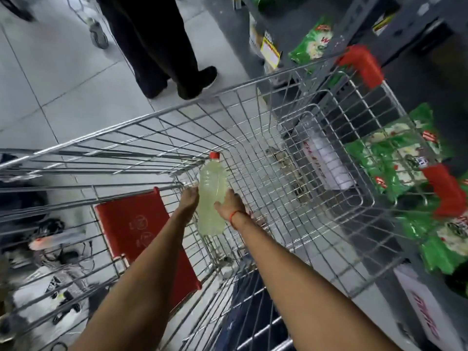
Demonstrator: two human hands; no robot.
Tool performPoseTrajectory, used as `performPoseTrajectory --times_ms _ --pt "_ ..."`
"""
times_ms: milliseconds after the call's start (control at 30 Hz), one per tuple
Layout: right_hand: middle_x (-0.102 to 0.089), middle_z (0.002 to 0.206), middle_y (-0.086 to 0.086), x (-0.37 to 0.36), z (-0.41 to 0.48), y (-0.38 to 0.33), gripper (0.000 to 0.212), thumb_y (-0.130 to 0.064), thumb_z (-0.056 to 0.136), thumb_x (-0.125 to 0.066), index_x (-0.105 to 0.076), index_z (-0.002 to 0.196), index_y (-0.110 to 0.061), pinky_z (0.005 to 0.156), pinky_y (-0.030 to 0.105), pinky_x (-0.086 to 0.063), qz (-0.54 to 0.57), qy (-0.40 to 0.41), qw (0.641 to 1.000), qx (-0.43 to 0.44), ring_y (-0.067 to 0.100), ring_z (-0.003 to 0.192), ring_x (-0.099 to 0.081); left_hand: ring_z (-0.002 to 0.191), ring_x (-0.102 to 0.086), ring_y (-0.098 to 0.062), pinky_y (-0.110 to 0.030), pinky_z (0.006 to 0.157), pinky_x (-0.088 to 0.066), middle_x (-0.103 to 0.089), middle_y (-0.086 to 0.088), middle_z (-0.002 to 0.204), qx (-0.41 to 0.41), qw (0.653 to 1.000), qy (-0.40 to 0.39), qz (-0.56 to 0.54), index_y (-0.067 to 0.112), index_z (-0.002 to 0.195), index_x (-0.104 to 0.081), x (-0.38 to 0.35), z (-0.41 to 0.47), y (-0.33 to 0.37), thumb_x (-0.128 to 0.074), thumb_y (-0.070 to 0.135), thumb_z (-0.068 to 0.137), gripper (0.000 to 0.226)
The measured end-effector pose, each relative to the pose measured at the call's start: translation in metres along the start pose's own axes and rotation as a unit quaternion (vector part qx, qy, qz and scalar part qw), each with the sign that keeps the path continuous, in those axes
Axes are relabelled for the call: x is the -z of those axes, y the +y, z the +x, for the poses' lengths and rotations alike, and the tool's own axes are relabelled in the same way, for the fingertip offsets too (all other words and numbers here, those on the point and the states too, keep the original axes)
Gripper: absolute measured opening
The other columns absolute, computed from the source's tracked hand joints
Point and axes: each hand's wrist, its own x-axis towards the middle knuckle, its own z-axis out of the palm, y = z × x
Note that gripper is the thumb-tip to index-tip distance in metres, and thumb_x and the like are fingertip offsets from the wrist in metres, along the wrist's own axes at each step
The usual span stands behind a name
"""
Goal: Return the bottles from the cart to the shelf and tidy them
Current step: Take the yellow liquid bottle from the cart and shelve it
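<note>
One clear plastic bottle [211, 196] of pale yellow-green liquid with a red cap sits inside the wire shopping cart [253, 97]. My left hand [188, 198] presses on its left side and my right hand [230, 202], with a red wrist string, presses on its right side, so both hands hold it between them. The bottle points cap-first away from me, above the cart's wire bottom. I see no other bottle in the cart. The grey shelf [410, 79] stands directly right of the cart.
A red fold-down child seat flap [141, 236] is at the cart's near end. Green packets [395, 158] fill the shelf at right. A person in black trousers [154, 44] stands beyond the cart on the tiled floor, with another cart's wheel [97, 34] nearby.
</note>
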Motion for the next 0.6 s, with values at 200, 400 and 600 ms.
performPoseTrajectory --times_ms 200,400,600 --pt "-0.049 0.136 0.017 -0.034 0.029 0.01 0.089 -0.024 0.068 -0.083 -0.032 0.138 -0.006 0.103 0.043 -0.046 0.084 -0.006 0.995 -0.049 0.033 0.125 -0.048 0.069 -0.05 -0.018 -0.028 0.058 -0.04 -0.054 -0.006 0.079 0.102 0.983 -0.061 -0.137 0.013 0.077 -0.053 0.005 0.019 -0.014 -0.037 0.018 0.095 0.025" --pt "-0.057 0.129 0.015 -0.019 0.029 0.018 0.085 -0.022 0.062 -0.087 -0.04 0.13 -0.005 0.092 0.03 -0.048 0.095 -0.011 0.995 -0.042 0.03 0.118 -0.055 0.075 -0.052 -0.018 -0.029 0.07 -0.037 -0.055 -0.002 0.083 0.121 0.977 -0.1 -0.143 0.015 0.098 -0.049 0.008 0.014 -0.016 -0.034 0.023 0.098 0.017" --pt "-0.057 0.132 0.019 0.065 -0.012 0.017 0.061 0.0 0.075 -0.073 -0.047 0.13 -0.006 0.104 0.05 -0.044 0.139 -0.193 0.971 -0.002 0.033 0.12 -0.055 0.091 -0.064 -0.021 -0.036 0.082 -0.049 -0.069 -0.004 0.095 0.108 0.955 -0.196 -0.193 0.015 0.095 -0.063 0.021 -0.01 -0.012 -0.056 0.032 0.09 0.019"
